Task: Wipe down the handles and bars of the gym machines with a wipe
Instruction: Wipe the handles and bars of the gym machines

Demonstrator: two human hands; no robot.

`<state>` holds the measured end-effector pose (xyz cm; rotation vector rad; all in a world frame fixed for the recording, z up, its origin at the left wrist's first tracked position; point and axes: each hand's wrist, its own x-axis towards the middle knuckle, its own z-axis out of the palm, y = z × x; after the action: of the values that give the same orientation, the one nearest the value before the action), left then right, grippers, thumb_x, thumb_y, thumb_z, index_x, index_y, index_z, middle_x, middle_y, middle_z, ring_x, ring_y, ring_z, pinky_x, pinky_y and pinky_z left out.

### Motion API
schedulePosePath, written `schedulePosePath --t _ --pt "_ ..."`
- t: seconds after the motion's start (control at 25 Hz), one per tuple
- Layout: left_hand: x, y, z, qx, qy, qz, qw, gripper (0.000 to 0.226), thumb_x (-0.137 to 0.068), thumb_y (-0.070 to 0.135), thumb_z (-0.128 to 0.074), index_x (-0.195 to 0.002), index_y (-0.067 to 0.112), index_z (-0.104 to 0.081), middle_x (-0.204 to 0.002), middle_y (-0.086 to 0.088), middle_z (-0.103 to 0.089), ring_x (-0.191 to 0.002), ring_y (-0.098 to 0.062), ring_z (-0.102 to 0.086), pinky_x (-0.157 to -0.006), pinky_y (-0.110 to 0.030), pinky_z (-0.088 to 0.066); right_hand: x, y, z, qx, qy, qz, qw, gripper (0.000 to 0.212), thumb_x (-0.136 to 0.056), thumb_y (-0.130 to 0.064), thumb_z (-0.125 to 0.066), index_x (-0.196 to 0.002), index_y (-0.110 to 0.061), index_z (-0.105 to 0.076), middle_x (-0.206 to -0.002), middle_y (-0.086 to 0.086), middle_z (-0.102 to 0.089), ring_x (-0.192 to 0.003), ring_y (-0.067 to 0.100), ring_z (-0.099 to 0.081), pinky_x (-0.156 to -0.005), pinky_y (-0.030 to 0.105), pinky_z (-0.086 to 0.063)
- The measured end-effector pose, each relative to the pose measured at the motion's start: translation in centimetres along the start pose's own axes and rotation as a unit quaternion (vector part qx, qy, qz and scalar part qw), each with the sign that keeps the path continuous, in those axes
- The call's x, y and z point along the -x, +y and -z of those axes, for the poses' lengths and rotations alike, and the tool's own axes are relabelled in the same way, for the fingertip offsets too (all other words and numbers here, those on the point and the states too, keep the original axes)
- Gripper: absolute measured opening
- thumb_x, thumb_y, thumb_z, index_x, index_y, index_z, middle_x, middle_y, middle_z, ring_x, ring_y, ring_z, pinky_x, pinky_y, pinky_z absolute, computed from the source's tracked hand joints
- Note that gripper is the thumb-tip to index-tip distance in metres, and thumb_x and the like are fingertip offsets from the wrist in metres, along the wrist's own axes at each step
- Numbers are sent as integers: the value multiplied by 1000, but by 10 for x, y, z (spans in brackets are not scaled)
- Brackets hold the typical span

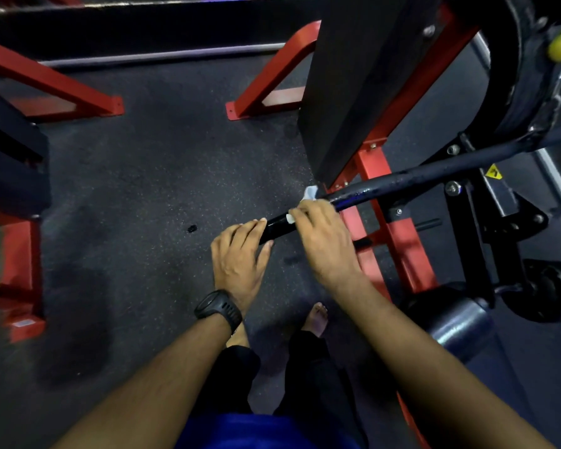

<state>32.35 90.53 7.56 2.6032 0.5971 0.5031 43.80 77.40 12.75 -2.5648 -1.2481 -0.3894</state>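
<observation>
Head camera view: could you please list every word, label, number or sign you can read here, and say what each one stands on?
No text here can be read.
Yellow warning sticker on the black machine frame: a dark symbol only, too blurred to make out.
White label on the foot of the red frame at the left: too small and blurred to read.

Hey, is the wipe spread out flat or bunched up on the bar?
Bunched up. The wipe is crumpled under the right hand, which curls round the black bar; only small white ends poke out.
</observation>
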Motion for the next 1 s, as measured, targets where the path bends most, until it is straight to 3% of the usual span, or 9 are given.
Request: schedulePosePath --t 0.04,0.16,0.32,0.44,0.56,0.6,0.76,0.88,1.0 --pt "-1 0 -1 -5 -3 -7 1000 42 -94 39 -47 -127 16 -61 -119 2 -65 -107 -20 -52 -90 -45 -45 -1 10 3 13 -34 38 999 29 -83 -16 -50 -106 -8 -65 -104 10 -63 -98 30 -58 -88 37 -45" --pt "1 1 -5 -13 -17 -7 1000 42 -94 39 -47 -127 17 -62 -118 3 -65 -107 -20 -52 -89 -44 -45 -22 24 13 16 -53 -100 993 19 -82 -13 -56 -98 -14 -65 -94 7 -64 -88 30 -60 -79 40 -43" --pt "5 3 -7 -4 -17 -4 1000 43 -92 37 -48 -127 16 -61 -119 3 -65 -109 -18 -50 -90 -43 -44 -28 7 9 43 -208 78 974 22 -75 -13 -70 -97 -16 -64 -91 6 -64 -87 29 -62 -83 40 -47" --pt "2 4 -5 -1 -21 -8 1000 44 -93 39 -47 -129 17 -60 -120 3 -64 -110 -18 -50 -91 -42 -42 -47 34 27 65 -210 -88 972 20 -80 -12 -64 -99 -19 -64 -93 6 -65 -89 30 -62 -81 39 -44" --pt "3 9 -5 13 -15 -5 1000 44 -92 36 -48 -129 16 -59 -120 2 -64 -110 -19 -49 -91 -43 -44 -43 17 26 58 -282 24 957 30 -76 -13 -69 -105 -17 -62 -102 6 -62 -94 28 -60 -84 40 -43" --pt "4 10 -5 16 -14 -8 1000 44 -92 36 -48 -129 16 -59 -120 2 -65 -110 -19 -49 -91 -43 -44 -45 23 27 49 -286 51 956 29 -76 -14 -69 -104 -17 -62 -102 6 -62 -95 29 -60 -85 40 -43" --pt "5 13 -5 25 -12 -12 1000 45 -92 38 -49 -130 16 -59 -120 3 -65 -111 -16 -47 -93 -37 -38 -51 49 37 82 -222 -127 963 25 -82 -12 -48 -101 -15 -65 -97 9 -66 -91 34 -61 -87 43 -45" --pt "6 16 -7 25 -10 -17 999 45 -90 37 -50 -129 15 -61 -118 3 -66 -110 -18 -49 -93 -42 -40 -32 35 29 58 -212 34 975 35 -78 -18 -36 -97 -21 -65 -94 2 -66 -92 26 -60 -102 41 -32" --pt "7 17 -8 27 -12 -20 999 45 -90 38 -50 -129 16 -61 -117 3 -66 -110 -17 -48 -94 -43 -40 -42 42 33 38 -192 -109 974 33 -85 -18 -37 -97 -21 -67 -95 4 -70 -93 29 -61 -102 42 -32"
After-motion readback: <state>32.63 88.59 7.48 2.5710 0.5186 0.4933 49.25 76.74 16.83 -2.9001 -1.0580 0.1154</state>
